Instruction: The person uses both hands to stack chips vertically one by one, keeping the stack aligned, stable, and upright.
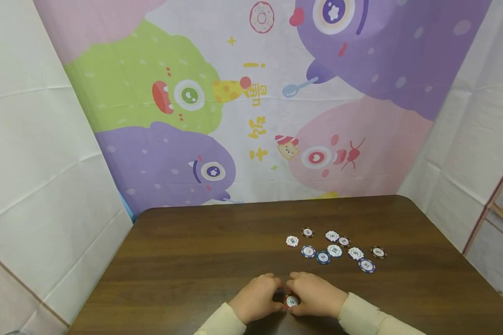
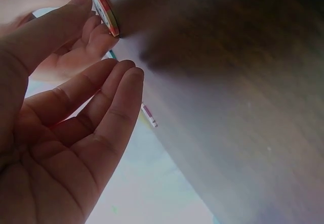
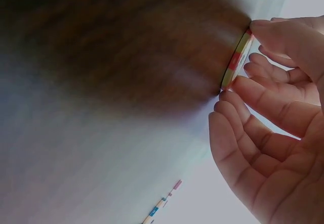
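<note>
A red-edged poker chip (image 1: 291,302) lies flat on the brown table (image 1: 184,260), its pale centre marked 5. My right hand (image 1: 317,294) has it by the rim, pinched between thumb and index finger (image 3: 263,100); the other fingers curve beside it. My left hand (image 1: 257,298) is close on the chip's left side. In the left wrist view, the left thumb (image 2: 55,29) reaches the chip's edge (image 2: 105,10), while the remaining left fingers (image 2: 119,102) are gently bent and hold nothing.
Several more poker chips lie loosely scattered beyond the hands to the right, among them a white chip (image 1: 292,241), a blue chip (image 1: 366,265) and a dark brown chip (image 1: 378,252). A cartoon-printed cloth (image 1: 272,181) hangs behind the table's far edge.
</note>
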